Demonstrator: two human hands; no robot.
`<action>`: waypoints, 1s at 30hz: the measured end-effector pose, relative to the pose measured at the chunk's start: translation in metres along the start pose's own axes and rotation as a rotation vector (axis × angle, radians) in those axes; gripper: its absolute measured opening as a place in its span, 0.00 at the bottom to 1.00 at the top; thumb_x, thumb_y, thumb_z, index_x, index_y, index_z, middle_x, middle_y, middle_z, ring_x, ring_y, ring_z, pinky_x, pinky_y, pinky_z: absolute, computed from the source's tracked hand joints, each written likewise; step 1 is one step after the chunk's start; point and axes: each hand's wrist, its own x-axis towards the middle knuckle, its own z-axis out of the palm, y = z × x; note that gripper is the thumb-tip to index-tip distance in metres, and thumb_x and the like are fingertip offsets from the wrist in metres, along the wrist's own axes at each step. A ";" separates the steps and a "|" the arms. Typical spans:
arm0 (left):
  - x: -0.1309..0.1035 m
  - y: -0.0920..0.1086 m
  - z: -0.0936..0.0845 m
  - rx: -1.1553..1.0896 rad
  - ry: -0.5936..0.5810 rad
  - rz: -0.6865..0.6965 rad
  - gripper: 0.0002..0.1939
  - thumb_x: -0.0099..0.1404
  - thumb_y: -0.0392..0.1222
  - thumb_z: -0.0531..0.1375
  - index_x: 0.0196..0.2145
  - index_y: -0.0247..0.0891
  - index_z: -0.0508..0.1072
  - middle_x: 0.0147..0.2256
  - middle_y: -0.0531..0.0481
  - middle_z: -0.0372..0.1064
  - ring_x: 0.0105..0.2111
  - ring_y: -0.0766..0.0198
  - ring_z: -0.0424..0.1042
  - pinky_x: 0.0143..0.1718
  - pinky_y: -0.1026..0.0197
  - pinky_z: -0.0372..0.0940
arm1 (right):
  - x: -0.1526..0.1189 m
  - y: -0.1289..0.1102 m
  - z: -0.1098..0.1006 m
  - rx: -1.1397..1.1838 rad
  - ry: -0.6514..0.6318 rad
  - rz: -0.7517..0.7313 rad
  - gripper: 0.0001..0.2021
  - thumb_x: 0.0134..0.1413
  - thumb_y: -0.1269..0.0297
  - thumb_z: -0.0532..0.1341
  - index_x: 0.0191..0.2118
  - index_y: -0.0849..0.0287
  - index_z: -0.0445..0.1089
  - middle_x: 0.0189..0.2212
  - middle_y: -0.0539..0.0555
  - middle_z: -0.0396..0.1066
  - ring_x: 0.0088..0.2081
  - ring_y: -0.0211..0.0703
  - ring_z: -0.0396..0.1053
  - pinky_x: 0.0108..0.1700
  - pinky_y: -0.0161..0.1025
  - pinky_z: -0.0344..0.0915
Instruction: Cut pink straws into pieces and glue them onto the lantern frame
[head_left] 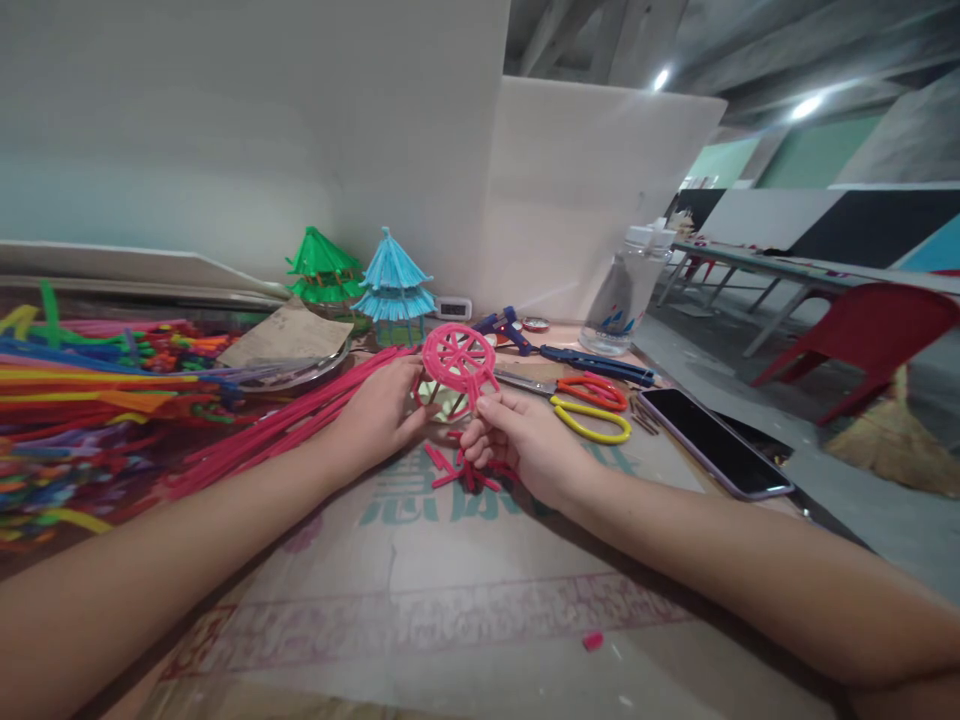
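Observation:
A pink wheel-shaped piece with spokes (459,356) stands upright between my hands, on thin legs over a pale round base. My left hand (386,405) has its fingertips at the left side of this piece, thumb pointing right; its fingers are partly hidden behind it. My right hand (517,435) is closed, with thumb and forefinger pinching a pink strip at the lower right of the wheel. Short cut pink pieces (469,475) lie just below. Long pink strips (277,425) run under my left hand.
Behind stand a green model (324,262) and a blue model (394,275). Scissors (592,420), a glue gun (510,328), a blue cutter (596,365), a bottle (626,295) and a phone (716,440) lie right. Colourful strips (97,400) fill the left.

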 end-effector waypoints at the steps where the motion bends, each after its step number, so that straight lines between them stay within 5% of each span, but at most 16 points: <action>1: 0.000 0.000 0.000 0.001 0.001 -0.001 0.19 0.67 0.45 0.59 0.53 0.36 0.66 0.52 0.37 0.70 0.52 0.47 0.71 0.54 0.46 0.65 | 0.000 0.000 0.000 0.003 0.001 0.008 0.14 0.57 0.58 0.68 0.29 0.61 0.68 0.24 0.52 0.76 0.22 0.34 0.73 0.27 0.30 0.69; 8: 0.000 0.000 0.001 0.003 0.000 0.011 0.20 0.68 0.46 0.58 0.54 0.36 0.65 0.52 0.37 0.70 0.52 0.47 0.71 0.54 0.47 0.65 | 0.003 0.000 -0.002 0.010 -0.016 0.028 0.13 0.58 0.59 0.67 0.28 0.60 0.67 0.23 0.51 0.76 0.21 0.34 0.73 0.26 0.29 0.69; 15: 0.001 -0.002 0.002 -0.079 -0.023 -0.056 0.20 0.66 0.45 0.59 0.53 0.37 0.66 0.52 0.39 0.70 0.53 0.47 0.70 0.55 0.47 0.65 | 0.000 0.001 -0.006 -0.152 -0.049 -0.010 0.21 0.55 0.44 0.66 0.30 0.58 0.66 0.20 0.51 0.74 0.20 0.36 0.70 0.24 0.31 0.66; 20: 0.000 -0.005 0.003 -0.248 -0.080 -0.114 0.17 0.67 0.46 0.58 0.51 0.36 0.67 0.49 0.40 0.71 0.49 0.50 0.72 0.53 0.48 0.66 | -0.002 -0.009 -0.011 -0.481 0.084 -0.378 0.18 0.57 0.45 0.63 0.30 0.55 0.64 0.19 0.44 0.64 0.21 0.34 0.60 0.24 0.32 0.59; 23: 0.000 -0.005 0.003 -0.274 -0.094 -0.113 0.18 0.67 0.46 0.59 0.52 0.37 0.66 0.50 0.41 0.71 0.50 0.50 0.72 0.53 0.48 0.66 | -0.002 -0.013 -0.022 -0.795 0.143 -0.609 0.11 0.61 0.53 0.62 0.42 0.55 0.69 0.23 0.45 0.64 0.24 0.36 0.61 0.28 0.34 0.59; 30: -0.001 -0.006 0.004 -0.209 -0.092 -0.081 0.20 0.67 0.46 0.58 0.54 0.36 0.66 0.50 0.39 0.71 0.50 0.48 0.72 0.54 0.46 0.66 | -0.003 -0.017 -0.030 -1.393 0.053 -0.783 0.24 0.65 0.57 0.60 0.64 0.52 0.64 0.22 0.46 0.69 0.25 0.38 0.65 0.33 0.35 0.59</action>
